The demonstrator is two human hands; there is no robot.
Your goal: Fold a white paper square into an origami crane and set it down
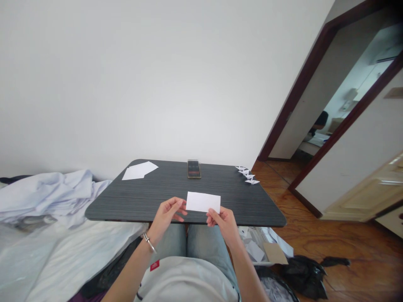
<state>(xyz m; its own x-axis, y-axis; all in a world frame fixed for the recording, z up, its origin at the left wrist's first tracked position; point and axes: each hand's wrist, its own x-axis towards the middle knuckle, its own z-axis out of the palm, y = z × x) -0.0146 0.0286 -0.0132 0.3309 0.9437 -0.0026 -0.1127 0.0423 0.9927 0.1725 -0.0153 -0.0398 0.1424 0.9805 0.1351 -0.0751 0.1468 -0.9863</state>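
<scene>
Head view: left hand (166, 216) and right hand (222, 222) pinching a white paper rectangle (203, 202) by its short edges, over the dark bench's (141, 200) near edge; origami cranes (247, 175) line the right edge.

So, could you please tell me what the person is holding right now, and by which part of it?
A white rectangular sheet of paper, held by both hands: the left hand pinches its left short edge, the right hand its lower right corner.

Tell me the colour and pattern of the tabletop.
The tabletop is charcoal grey with fine horizontal streaks, best seen in the head view.
</scene>
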